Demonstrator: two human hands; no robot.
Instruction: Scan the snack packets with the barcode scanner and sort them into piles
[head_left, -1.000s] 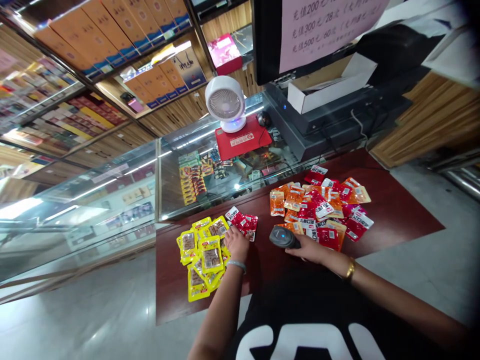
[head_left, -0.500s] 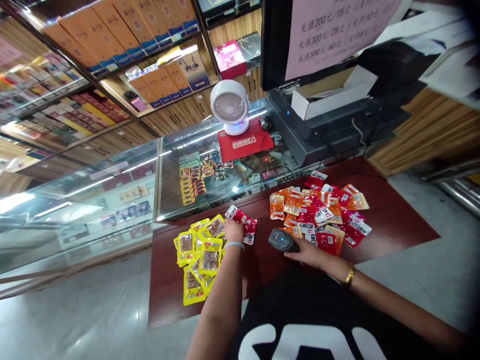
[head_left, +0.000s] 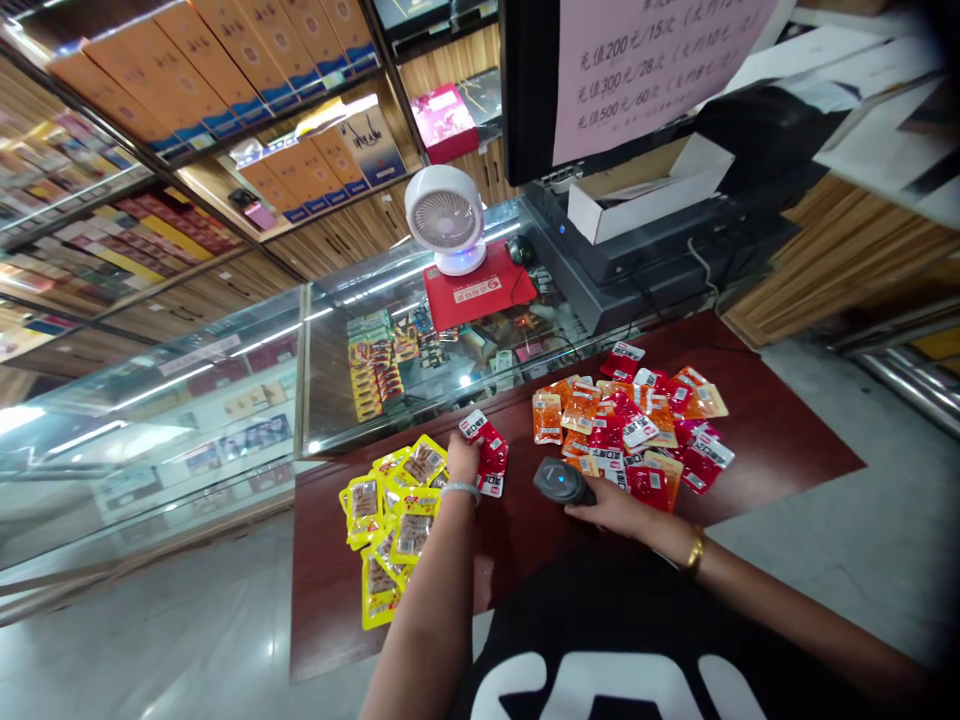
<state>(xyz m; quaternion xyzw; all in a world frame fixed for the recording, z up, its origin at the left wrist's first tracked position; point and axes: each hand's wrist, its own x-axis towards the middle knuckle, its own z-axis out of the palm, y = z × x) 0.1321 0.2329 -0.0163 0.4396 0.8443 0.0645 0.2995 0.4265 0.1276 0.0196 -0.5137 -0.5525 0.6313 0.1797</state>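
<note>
My left hand (head_left: 463, 460), with a pale bracelet at its wrist, is closed on the edge of a red snack packet (head_left: 489, 445) with a white end. Another red packet with a white end (head_left: 492, 486) lies partly under it. My right hand (head_left: 606, 505) is wrapped round a dark handheld barcode scanner (head_left: 559, 482), whose head points left towards those packets; a small blue light shows on it. Left of my left hand lies a loose pile of yellow snack packets (head_left: 415, 530). Beyond my right hand spreads a heap of red and orange snack packets (head_left: 600, 415).
The dark red tabletop (head_left: 517, 545) adjoins a glass display counter (head_left: 330, 400). On the glass stand a white fan (head_left: 448, 215) and a red mat (head_left: 487, 290). A monitor (head_left: 529, 100) and an open white box (head_left: 645, 195) are at the back right.
My left hand has turned the upper red packet more upright, so it overlaps the other one. The scanner stays in my right hand, and the whole view has shifted slightly.
</note>
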